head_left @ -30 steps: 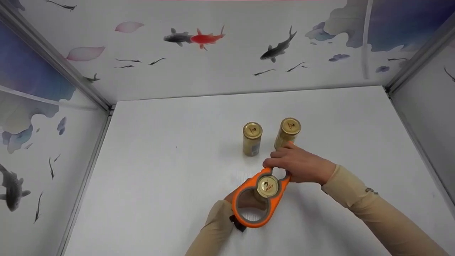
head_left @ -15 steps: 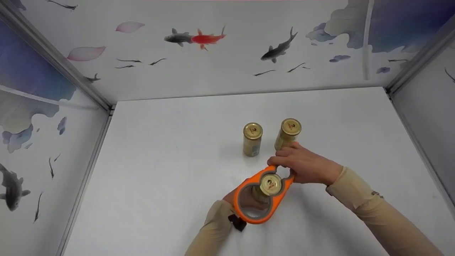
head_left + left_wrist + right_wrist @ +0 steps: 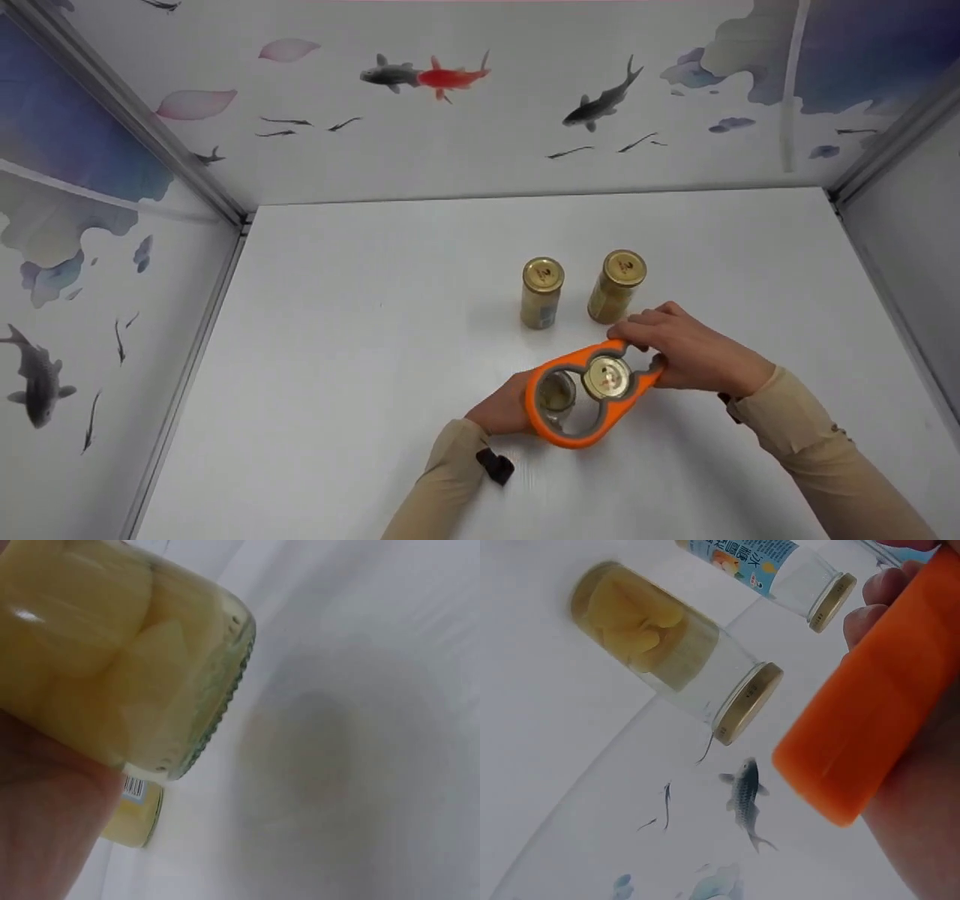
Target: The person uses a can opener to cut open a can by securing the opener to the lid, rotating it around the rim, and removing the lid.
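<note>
My left hand [image 3: 504, 405] grips a glass jar [image 3: 112, 652] of pale fruit pieces, tilted and held above the table in the left wrist view. Its uncovered mouth shows through the big ring of an orange jar opener [image 3: 546, 427] in the head view. The gold lid [image 3: 607, 377] sits in the opener's middle ring, apart from the jar. By its handle end, my right hand [image 3: 694, 352] holds the opener. In the right wrist view the opener's orange edge covers part of the fingers.
Two capped jars stand upright behind the hands: a left jar [image 3: 541, 294] and a right jar [image 3: 617, 286], close to my right fingers. The white table [image 3: 360, 360] is bounded by a printed back wall [image 3: 465, 150] and side walls.
The lid has come off the jar and moved right with the opener. My right hand has shifted right, while the left still holds the jar, its mouth now exposed.
</note>
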{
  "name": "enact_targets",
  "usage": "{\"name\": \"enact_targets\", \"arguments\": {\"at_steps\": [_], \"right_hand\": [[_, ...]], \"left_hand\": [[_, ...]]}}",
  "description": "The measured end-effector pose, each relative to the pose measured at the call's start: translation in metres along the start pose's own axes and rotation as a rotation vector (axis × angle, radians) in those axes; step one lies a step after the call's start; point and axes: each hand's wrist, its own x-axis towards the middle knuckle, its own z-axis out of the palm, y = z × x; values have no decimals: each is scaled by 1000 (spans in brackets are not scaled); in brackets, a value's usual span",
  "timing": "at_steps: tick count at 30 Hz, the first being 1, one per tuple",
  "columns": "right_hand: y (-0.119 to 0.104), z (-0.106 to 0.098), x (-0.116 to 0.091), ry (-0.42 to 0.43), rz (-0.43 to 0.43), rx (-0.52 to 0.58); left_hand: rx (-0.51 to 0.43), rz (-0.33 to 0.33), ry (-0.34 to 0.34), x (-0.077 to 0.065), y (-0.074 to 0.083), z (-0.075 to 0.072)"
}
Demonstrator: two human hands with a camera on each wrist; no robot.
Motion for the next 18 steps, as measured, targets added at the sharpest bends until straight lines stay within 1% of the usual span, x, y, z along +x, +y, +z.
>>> {"name": "enact_targets", "arguments": {"at_steps": [3, 5, 6, 7, 9, 11, 14, 16, 18], "right_hand": [[4, -1, -9, 19, 17, 11], [6, -1, -14, 32, 27, 11], [8, -1, -16, 34, 36, 12], [9, 0, -18, 33, 46, 17], [10, 1, -22, 25, 69, 25], [11, 2, -26, 19, 85, 40], [13, 5, -32, 15, 106, 59], [15, 8, -36, 13, 121, 64], [17, 11, -40, 6, 135, 67]], "left_hand": [[13, -22, 16, 0, -10, -3], [7, -50, 35, -3, -9, -7], [13, -62, 48, -3, -14, -9], [8, -76, 61, -4, -18, -11], [-28, -97, 94, -7, -18, -16], [-67, -95, 119, -10, -18, -22], [-104, -55, 138, -14, -18, -32], [-108, -30, 145, -16, -18, -39], [-96, -26, 160, -18, -17, -44]]}}
